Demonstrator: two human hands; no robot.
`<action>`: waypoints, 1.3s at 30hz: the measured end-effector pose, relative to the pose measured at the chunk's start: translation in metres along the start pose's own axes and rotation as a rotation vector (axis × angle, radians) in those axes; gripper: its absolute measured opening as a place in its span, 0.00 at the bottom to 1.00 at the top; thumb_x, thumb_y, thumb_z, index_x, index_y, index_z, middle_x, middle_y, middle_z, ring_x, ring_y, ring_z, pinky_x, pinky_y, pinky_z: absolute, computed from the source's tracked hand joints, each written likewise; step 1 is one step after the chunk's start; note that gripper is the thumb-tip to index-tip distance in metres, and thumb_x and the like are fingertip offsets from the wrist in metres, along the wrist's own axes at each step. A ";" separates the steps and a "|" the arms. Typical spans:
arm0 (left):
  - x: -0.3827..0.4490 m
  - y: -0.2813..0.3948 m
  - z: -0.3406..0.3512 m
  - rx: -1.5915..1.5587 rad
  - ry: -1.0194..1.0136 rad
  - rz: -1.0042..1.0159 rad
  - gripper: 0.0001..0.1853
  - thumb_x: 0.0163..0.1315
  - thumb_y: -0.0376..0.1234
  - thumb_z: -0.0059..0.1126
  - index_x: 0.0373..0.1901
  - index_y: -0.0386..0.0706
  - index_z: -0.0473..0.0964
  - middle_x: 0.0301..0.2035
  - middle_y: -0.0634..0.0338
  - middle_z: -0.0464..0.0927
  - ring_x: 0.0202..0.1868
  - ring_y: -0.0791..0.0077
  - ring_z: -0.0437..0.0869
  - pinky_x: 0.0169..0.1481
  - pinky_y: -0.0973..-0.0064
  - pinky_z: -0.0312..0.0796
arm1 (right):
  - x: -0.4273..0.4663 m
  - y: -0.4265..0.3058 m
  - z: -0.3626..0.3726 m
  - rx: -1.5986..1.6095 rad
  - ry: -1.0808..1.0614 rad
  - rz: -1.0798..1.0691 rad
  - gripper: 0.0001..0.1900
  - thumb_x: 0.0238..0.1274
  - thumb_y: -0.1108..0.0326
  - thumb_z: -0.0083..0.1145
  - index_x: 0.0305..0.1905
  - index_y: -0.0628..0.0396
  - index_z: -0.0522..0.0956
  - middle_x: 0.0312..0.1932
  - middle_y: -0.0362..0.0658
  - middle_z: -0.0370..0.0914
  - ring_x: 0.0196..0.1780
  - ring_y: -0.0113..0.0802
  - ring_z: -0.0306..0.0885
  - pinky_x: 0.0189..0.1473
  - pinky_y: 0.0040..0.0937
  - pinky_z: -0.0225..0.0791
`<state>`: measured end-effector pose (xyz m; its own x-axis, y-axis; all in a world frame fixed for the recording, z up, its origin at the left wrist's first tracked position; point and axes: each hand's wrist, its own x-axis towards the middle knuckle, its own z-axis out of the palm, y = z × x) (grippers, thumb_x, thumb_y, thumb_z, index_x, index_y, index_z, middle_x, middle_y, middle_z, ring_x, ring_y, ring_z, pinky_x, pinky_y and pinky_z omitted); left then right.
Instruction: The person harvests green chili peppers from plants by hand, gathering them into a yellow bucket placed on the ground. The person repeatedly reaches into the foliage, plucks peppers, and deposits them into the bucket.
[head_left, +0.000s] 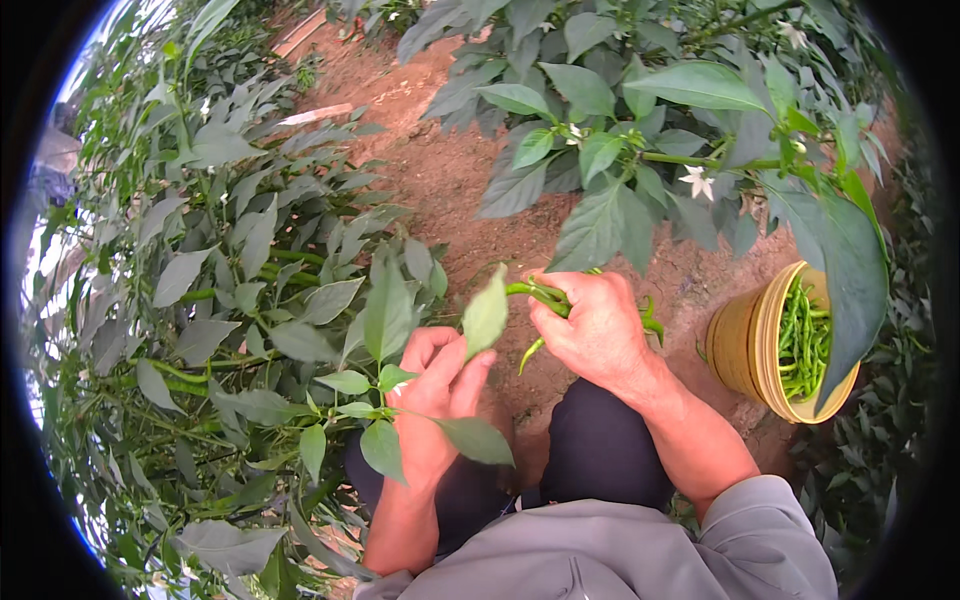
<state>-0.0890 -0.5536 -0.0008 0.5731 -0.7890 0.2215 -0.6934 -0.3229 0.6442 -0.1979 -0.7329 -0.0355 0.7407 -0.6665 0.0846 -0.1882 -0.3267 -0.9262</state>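
Observation:
Several long green chili peppers are gripped in my right hand. Their stem ends point left, and a thin tip hangs below the fingers. More pepper ends stick out behind the hand. My left hand is curled at the edge of the left pepper plant, partly covered by its leaves. A pale pepper leaf rises between its thumb and fingers; whether they pinch it is unclear. Both hands are above my knees, the right one slightly farther forward.
A yellow plastic bucket with green chili peppers in it stands on the right, partly behind a large leaf. Flowering pepper branches overhang the reddish soil path ahead. Dense foliage borders the left side.

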 end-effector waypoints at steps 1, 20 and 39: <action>-0.001 -0.001 0.001 -0.109 -0.047 0.007 0.17 0.62 0.21 0.70 0.54 0.33 0.84 0.44 0.52 0.82 0.38 0.69 0.84 0.41 0.73 0.75 | -0.004 0.004 -0.008 -0.129 0.017 -0.045 0.15 0.61 0.69 0.68 0.51 0.61 0.87 0.32 0.54 0.87 0.33 0.44 0.88 0.36 0.38 0.78; -0.013 -0.011 0.086 0.184 -0.742 0.040 0.16 0.69 0.38 0.67 0.55 0.45 0.86 0.30 0.44 0.88 0.34 0.45 0.90 0.43 0.52 0.81 | -0.156 -0.042 -0.262 -0.157 0.847 0.181 0.13 0.71 0.77 0.61 0.56 0.66 0.86 0.36 0.38 0.89 0.38 0.20 0.82 0.43 0.24 0.77; 0.045 0.075 0.066 -0.919 -0.426 0.212 0.44 0.62 0.31 0.75 0.78 0.33 0.62 0.65 0.47 0.76 0.70 0.60 0.76 0.74 0.58 0.71 | -0.022 -0.113 -0.121 -0.024 0.254 -0.236 0.12 0.69 0.65 0.67 0.50 0.60 0.83 0.35 0.57 0.86 0.37 0.54 0.87 0.41 0.47 0.77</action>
<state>-0.1442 -0.6479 0.0091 0.1520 -0.9604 0.2336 -0.0587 0.2272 0.9721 -0.2707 -0.7621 0.1120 0.5816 -0.7155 0.3870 -0.0480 -0.5051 -0.8617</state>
